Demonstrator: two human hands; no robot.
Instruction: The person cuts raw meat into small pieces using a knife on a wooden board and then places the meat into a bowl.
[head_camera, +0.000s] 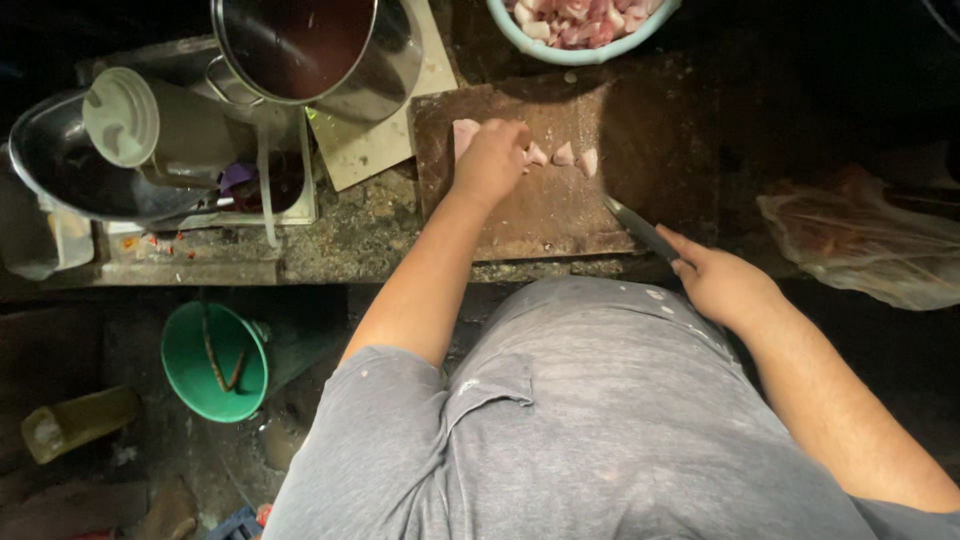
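Observation:
My left hand (492, 160) rests fingers-down on a strip of raw pink meat (464, 133) lying on a dark wooden cutting board (560, 210). A few cut meat cubes (565, 155) sit just right of that hand. My right hand (722, 283) grips the handle of a knife (638, 228), whose blade points up and left over the board's lower right part, apart from the meat. A light blue bowl (580, 50) of cut meat pieces stands beyond the board.
A steel pot (320, 50) and a metal bowl (70, 165) holding a tipped white-lidded container (125, 118) crowd the counter's left. A plastic bag (870, 245) lies at right. Below the counter edge stands a green bucket (215, 362) on the floor.

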